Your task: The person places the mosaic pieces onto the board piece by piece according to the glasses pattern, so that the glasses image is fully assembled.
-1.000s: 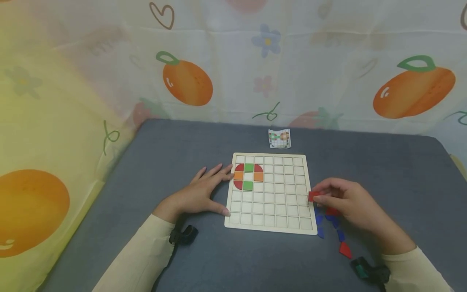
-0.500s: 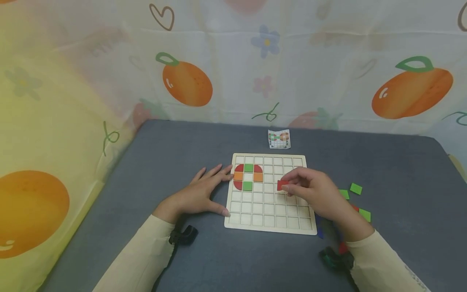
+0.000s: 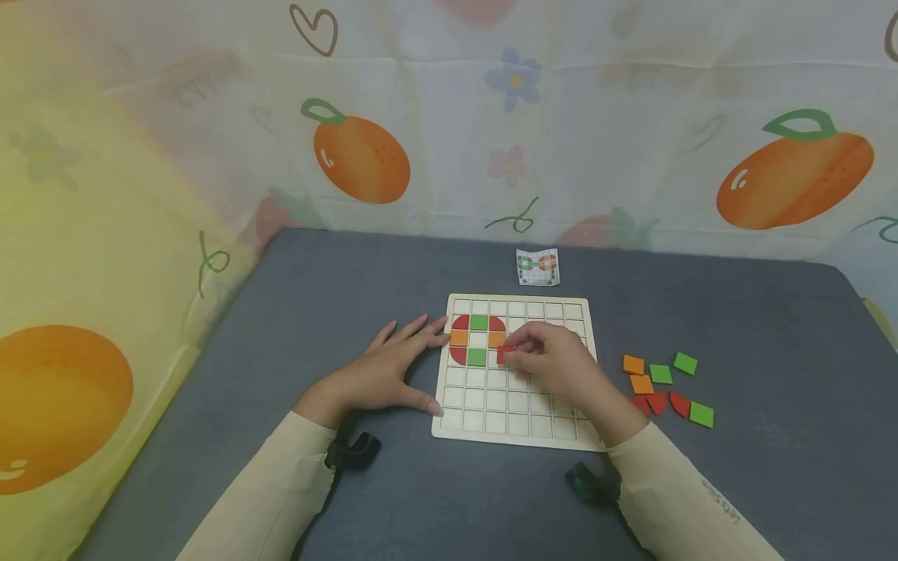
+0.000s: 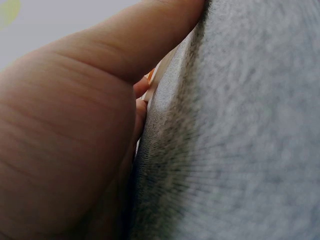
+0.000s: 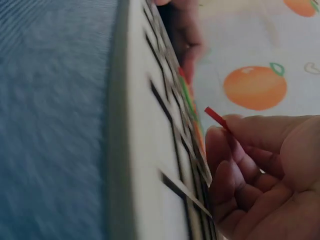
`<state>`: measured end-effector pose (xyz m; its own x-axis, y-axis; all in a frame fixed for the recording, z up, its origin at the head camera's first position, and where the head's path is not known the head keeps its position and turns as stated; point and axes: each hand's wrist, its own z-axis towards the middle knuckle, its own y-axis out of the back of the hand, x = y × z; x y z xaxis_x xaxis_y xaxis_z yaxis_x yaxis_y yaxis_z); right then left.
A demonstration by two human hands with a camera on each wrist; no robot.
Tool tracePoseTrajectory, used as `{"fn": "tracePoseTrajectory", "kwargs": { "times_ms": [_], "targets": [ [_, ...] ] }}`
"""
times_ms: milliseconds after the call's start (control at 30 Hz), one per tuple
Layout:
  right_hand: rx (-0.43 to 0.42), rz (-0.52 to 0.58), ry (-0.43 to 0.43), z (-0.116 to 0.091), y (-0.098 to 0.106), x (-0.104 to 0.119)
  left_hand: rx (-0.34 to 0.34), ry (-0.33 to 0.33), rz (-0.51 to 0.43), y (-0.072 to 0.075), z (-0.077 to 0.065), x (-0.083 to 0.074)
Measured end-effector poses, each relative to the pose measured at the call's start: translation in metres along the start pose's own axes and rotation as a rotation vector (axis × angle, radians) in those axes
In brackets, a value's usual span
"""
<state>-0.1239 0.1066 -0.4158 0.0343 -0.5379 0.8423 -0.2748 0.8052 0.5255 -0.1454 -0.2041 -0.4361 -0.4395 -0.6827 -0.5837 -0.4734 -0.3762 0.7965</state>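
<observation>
My right hand [image 3: 557,366] pinches a thin red tile [image 3: 503,354] between thumb and fingers, just above the wooden grid board [image 3: 494,425]. In the right wrist view the red tile [image 5: 216,117] is tilted and apart from the board. Beneath it lies the cell right of the lower green tile [image 3: 476,357]. Red rounded tiles [image 3: 460,322], orange tiles [image 3: 459,337] and another green tile [image 3: 479,321] sit in cells around a bare one. My left hand [image 3: 389,372] lies spread on the table, fingertips and thumb at the board's left edge; its wrist view shows mostly thumb and cloth.
Right of the board lie loose orange tiles [image 3: 634,365], green tiles [image 3: 686,363] and red tiles [image 3: 679,403]. A small printed pattern card [image 3: 538,267] lies behind the board on the grey table [image 3: 372,265]. The right forearm covers the table by the board's lower right corner.
My right hand has carried the red tile leftward from the board's right edge to beside the lower green tile. The loose tiles at right are uncovered. The left hand has stayed put.
</observation>
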Motion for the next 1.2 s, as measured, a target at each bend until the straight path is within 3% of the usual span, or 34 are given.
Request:
{"fn": "tracePoseTrajectory", "kwargs": {
  "times_ms": [400, 767, 867, 1100, 1200],
  "targets": [
    [-0.018, -0.093, -0.024, 0.004, -0.014, 0.003, -0.001, 0.001, -0.009, 0.000, 0.000, -0.001],
    [-0.015, -0.046, -0.007, 0.003, -0.013, -0.003, -0.001, 0.016, 0.004, -0.001, 0.002, 0.000],
    [0.004, -0.061, 0.023, 0.002, -0.013, -0.002, -0.002, 0.010, 0.007, -0.001, 0.001, 0.000],
    [0.132, -0.240, 0.199, 0.001, -0.014, -0.002, 0.001, 0.002, 0.003, -0.001, 0.001, 0.001],
    [0.142, -0.250, 0.199, 0.001, -0.015, -0.003, -0.001, -0.001, 0.000, -0.001, 0.001, 0.001]
  ]
}}
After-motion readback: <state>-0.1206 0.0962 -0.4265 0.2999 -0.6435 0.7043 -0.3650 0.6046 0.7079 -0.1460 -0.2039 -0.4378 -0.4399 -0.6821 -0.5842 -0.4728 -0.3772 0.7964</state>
